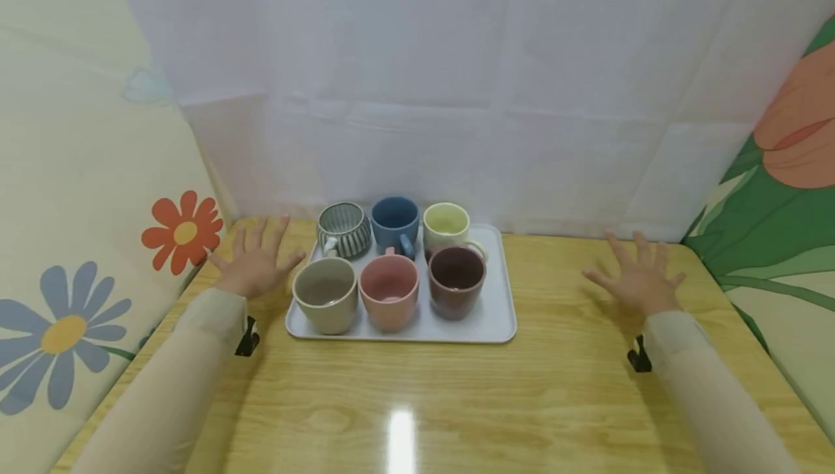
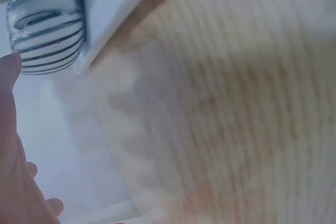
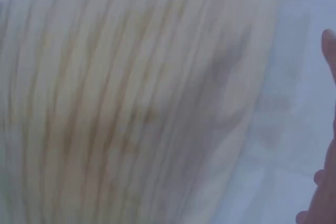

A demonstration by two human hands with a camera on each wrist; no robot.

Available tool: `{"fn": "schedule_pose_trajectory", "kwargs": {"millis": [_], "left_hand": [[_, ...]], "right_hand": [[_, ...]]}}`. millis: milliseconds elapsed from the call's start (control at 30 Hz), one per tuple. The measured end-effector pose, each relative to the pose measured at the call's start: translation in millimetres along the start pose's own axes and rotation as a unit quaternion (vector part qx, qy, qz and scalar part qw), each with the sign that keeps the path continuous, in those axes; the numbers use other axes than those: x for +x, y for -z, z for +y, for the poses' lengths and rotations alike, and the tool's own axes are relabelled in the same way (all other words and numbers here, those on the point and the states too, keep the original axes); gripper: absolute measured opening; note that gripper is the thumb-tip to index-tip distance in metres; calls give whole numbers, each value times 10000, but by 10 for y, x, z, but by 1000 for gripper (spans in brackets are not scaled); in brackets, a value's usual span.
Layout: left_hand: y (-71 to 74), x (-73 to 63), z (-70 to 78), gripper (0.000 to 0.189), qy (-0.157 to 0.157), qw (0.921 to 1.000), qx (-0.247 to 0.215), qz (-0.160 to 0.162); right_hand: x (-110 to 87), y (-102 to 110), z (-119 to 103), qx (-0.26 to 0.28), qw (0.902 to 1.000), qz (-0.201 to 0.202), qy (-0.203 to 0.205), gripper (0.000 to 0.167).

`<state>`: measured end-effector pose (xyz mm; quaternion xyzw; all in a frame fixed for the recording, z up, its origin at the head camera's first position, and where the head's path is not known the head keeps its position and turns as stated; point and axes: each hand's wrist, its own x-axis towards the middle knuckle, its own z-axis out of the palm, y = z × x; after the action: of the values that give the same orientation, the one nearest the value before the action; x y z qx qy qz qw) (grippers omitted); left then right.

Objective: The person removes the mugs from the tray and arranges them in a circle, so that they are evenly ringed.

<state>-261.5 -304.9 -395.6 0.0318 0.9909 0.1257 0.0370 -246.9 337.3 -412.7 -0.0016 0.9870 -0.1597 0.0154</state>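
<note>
Six cups would be several: a striped cup [image 1: 343,231], a blue mug [image 1: 395,224] and a pale green mug [image 1: 446,222] form the back row on a white tray [image 1: 492,314]. In front of them stand a beige cup [image 1: 326,296], a pink mug [image 1: 389,293] and a dark maroon cup [image 1: 456,282]. My left hand [image 1: 254,264] is spread with straight fingers just left of the tray, nearest the striped and beige cups. In the left wrist view the striped cup [image 2: 47,27] shows beyond the thumb. Well right of the tray, my right hand [image 1: 636,278] is spread and holds nothing.
The tray stands near the back of a wooden table [image 1: 313,401], against a white cloth [image 1: 391,82]. Flower-patterned cloth [image 1: 65,169] borders the left side, and more hangs at the right. A black wrist strap piece [image 1: 248,338] shows below the left sleeve.
</note>
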Motion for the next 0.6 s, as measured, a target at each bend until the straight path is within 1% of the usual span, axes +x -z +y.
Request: {"fn": "schedule_pose_trajectory", "kwargs": {"millis": [133,200,267,333,400,467,500,533,567,600], "left_hand": [[31,12,-44,90,-34,9996,-187,208],[55,-5,-58,89,-48,9990,-314,324],[78,-31,-60,86,-94,9974,-562,434],[103,-64,-46,83,-237,9935,-911,643],[121,-104,-20,80,-436,9854,-1366,916],[135,-153,19,77,-603,9743,-1841,1152],[138,-183,40,76,-666,9665,-2149,1237],[137,-214,57,76,-667,9575,-2519,1240],[127,-246,73,75,-619,9484,-2863,1215],[117,-285,94,75,-507,9390,-3203,1145]], "right_hand": [[-31,9,-165,181,9993,199,275,98],[-56,5,-261,277,9980,340,446,96],[-93,-1,-359,379,9959,509,643,93],[-136,-13,-448,611,9927,641,814,89],[-175,-36,-529,925,9877,784,985,84],[-210,-72,-608,1345,9804,891,1134,78],[-228,-92,-648,1570,9757,938,1209,75],[-241,-118,-686,1772,9704,994,1309,72],[-260,-145,-727,1992,9650,1027,1363,69],[-277,-175,-768,2187,9593,1062,1433,66]]}}
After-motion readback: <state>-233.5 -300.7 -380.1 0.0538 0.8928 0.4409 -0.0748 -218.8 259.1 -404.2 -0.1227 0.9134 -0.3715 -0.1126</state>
